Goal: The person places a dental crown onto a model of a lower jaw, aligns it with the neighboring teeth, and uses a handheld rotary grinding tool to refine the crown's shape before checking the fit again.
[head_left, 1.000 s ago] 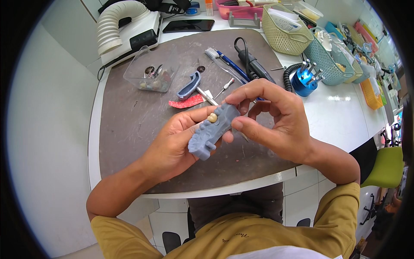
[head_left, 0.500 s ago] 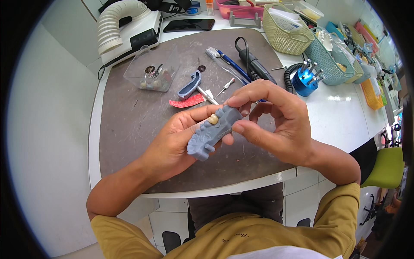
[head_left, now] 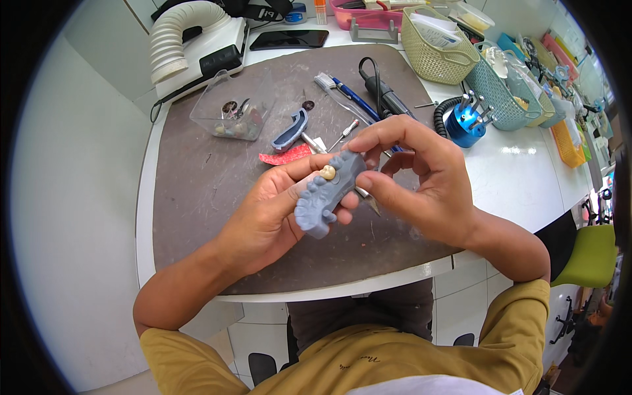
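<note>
A grey dental model (head_left: 316,207) with a pale cream crown (head_left: 327,172) on its row of teeth is held over the mat. My left hand (head_left: 270,210) grips it from the left side, fingers behind it. My right hand (head_left: 421,178) has index finger and thumb at the model's upper right end, the other fingers curled. Beyond my hands lie a grey curved tray-like piece (head_left: 289,131), a red strip (head_left: 280,157), a small screwdriver-like tool (head_left: 345,133) and a toothbrush-like brush (head_left: 322,81).
The brown mat (head_left: 197,217) also carries a clear box (head_left: 234,125) of small parts and a black handpiece (head_left: 388,99). Around it are a white hose unit (head_left: 197,39), a phone (head_left: 288,39), a blue tool stand (head_left: 465,128) and several baskets (head_left: 438,56). A green chair (head_left: 586,253) stands right.
The model has shifted slightly up and right and tilted in my hands. More of my left fingertips shows below it, and my right hand has risen a little with it.
</note>
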`<action>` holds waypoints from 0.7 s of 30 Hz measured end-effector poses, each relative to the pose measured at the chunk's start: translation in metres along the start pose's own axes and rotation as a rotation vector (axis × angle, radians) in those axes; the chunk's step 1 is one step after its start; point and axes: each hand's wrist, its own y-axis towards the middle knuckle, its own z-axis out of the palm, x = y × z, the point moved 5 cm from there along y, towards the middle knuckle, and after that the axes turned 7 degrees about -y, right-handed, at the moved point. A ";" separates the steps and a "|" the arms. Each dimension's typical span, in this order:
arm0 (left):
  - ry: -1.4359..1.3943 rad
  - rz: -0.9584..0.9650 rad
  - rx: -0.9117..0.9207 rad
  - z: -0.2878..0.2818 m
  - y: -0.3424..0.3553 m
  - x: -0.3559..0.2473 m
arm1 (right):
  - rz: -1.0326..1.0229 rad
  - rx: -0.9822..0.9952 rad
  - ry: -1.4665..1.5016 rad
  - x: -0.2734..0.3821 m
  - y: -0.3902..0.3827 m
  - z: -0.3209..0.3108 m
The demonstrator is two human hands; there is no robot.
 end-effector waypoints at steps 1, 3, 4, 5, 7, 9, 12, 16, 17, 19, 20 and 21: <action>0.001 0.000 0.001 0.002 0.000 -0.001 | -0.001 -0.001 0.000 0.000 0.001 0.000; 0.030 0.026 -0.014 0.004 0.001 -0.003 | 0.042 -0.018 0.014 -0.003 0.002 -0.001; 0.030 0.028 -0.013 0.004 0.002 -0.003 | 0.040 -0.018 0.013 -0.002 0.002 0.000; 0.065 0.051 -0.039 0.002 0.002 -0.003 | 0.065 -0.048 0.042 -0.002 0.002 0.000; 0.099 0.074 -0.064 0.001 0.002 -0.005 | 0.090 -0.079 0.070 -0.003 0.002 -0.003; 0.130 0.109 -0.083 0.001 0.000 -0.009 | 0.137 0.005 0.125 -0.008 0.002 -0.003; 0.178 0.130 -0.141 -0.003 0.000 -0.011 | 0.211 -0.028 0.212 -0.011 0.002 0.003; 0.178 0.166 -0.144 -0.003 -0.001 -0.012 | 0.259 -0.003 0.279 -0.013 0.003 0.007; 0.195 0.177 -0.138 -0.002 -0.001 -0.012 | 0.265 0.003 0.287 -0.014 0.003 0.007; 0.213 0.188 -0.132 -0.003 -0.001 -0.011 | 0.272 0.008 0.294 -0.015 0.002 0.007; 0.262 0.199 -0.141 -0.006 -0.001 -0.010 | 0.298 0.030 0.298 -0.015 0.002 0.008; 0.312 0.211 -0.150 -0.007 -0.002 -0.010 | 0.311 0.040 0.300 -0.015 0.001 0.008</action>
